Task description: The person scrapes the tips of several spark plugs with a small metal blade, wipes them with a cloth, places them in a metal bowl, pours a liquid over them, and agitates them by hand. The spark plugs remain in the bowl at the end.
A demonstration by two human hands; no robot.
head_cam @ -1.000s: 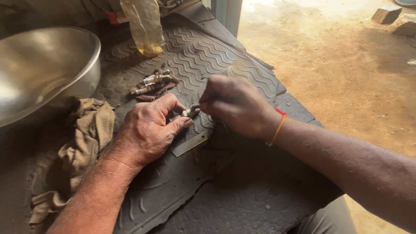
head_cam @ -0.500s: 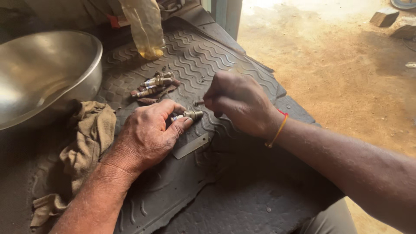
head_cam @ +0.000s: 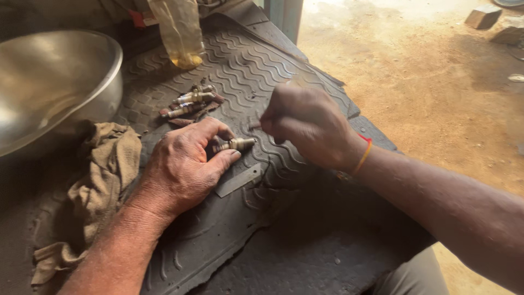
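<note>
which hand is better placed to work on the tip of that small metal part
Right. The right hand hovers by the small metal part's exposed tip, pinching a thin tool; the left hand is busy gripping the part.

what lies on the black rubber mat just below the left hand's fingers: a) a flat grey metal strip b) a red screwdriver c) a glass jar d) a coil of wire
a: a flat grey metal strip lies on the black ribbed rubber mat right under the left hand, whose fingers pinch a small brass-coloured spark plug.
</note>
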